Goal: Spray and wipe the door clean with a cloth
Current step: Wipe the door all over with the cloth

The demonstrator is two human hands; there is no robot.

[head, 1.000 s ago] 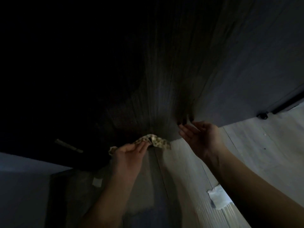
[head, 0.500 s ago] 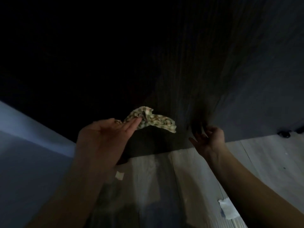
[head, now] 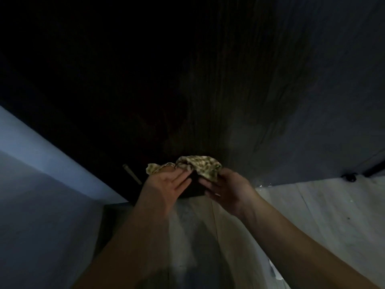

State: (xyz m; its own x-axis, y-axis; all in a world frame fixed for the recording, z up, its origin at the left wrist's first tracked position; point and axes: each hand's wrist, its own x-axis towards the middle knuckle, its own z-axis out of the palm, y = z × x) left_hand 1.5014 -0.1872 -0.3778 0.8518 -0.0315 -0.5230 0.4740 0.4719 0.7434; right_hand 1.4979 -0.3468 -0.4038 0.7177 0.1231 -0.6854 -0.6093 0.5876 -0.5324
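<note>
A dark wood-grain door (head: 218,90) fills the upper view, its bottom edge near the floor. A small patterned cloth (head: 200,166), yellowish with dark spots, is bunched low in front of the door. My left hand (head: 164,188) holds its left part between thumb and fingertips. My right hand (head: 227,189) grips its right part, fingers curled under the fabric. Both hands meet just above the door's bottom edge. No spray bottle is in view.
A pale wall (head: 41,184) runs along the left. A light wood-plank floor (head: 312,215) lies below and to the right. A small dark door stop (head: 350,177) sits by the base at the right. A thin rod-like object (head: 131,174) shows left of the cloth.
My right hand left the door's edge, moved left and took hold of the cloth's right side. My left hand with the cloth shifted right, toward the middle.
</note>
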